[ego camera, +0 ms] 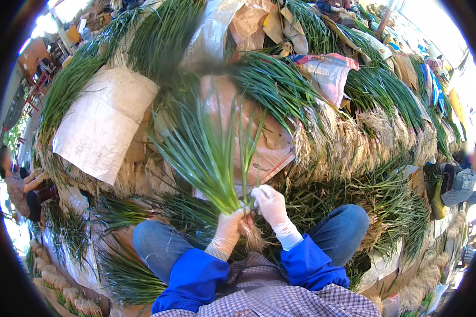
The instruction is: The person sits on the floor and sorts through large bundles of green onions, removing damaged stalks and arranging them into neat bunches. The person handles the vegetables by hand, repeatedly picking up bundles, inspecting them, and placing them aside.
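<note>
My left hand (229, 230), in a thin white glove, is closed around the lower stems of a bunch of long green leafy plants (212, 170), perhaps garlic or Chinese chives. Their leaves fan upward and pale roots hang below the hand. Close beside it on the right, my right hand (270, 204), gloved too, has its fingers bent at a few separate stalks (244, 170) of the same kind. Whether its fingertips pinch them cannot be told. Behind the bunch lies a brownish plastic sack (273, 134).
A long pile of rooted green bunches (277, 85) curves across in front, partly under a white woven sack (103, 119). Loose leaves (321, 198) lie around my knees. One person sits at far left (18, 188), another at far right (462, 186).
</note>
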Demonstrator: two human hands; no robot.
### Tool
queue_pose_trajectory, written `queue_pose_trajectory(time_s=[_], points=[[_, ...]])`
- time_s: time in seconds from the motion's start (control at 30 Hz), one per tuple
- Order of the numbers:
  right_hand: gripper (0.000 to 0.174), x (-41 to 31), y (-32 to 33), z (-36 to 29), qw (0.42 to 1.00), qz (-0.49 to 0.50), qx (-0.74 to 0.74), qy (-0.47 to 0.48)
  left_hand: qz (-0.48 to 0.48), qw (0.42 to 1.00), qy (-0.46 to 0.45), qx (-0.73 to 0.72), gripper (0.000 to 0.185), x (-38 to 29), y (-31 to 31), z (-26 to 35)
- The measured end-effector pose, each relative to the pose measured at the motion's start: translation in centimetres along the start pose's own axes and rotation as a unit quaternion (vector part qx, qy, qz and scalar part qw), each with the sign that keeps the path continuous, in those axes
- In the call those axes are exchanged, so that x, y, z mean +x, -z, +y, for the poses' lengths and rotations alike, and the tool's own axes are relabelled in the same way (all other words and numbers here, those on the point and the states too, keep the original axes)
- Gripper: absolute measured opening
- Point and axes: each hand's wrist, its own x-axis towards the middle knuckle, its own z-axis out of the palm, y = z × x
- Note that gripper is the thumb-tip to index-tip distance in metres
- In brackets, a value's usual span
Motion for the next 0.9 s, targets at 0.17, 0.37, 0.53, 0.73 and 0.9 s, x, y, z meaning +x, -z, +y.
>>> queue_pose_trajectory(time_s=[0.17,0.37,0.53,0.73,0.9], points=[[0.026,-0.7,2.9,-2.9,0.968,-0.147,0.175,-0.107,-0.037,0.997,0.065,-0.024,0.017,-0.3,1.9,0.1],[0.020,-2.9,9.4,-5.5,0.895,-0.352,0.237,-0.136,-0.088,0.993,0.071,-0.031,0.044,-2.6,2.0,5.3],[0.022,1.9,13.1,-7.2,0.938,-0.251,-0.240,-0.023,-0.116,0.985,-0.008,-0.126,0.028,-7.9,0.2,10.0],[0.018,14.7,8.2,-1.9,0.843,0.166,-0.497,0.120,-0.098,0.984,-0.053,-0.136,0.026,-8.1,-2.9,12.6],[0.017,20.5,7.8,-1.1,0.845,0.118,-0.521,0.006,-0.127,0.988,-0.027,-0.087,0.045,-2.8,-1.2,10.6]])
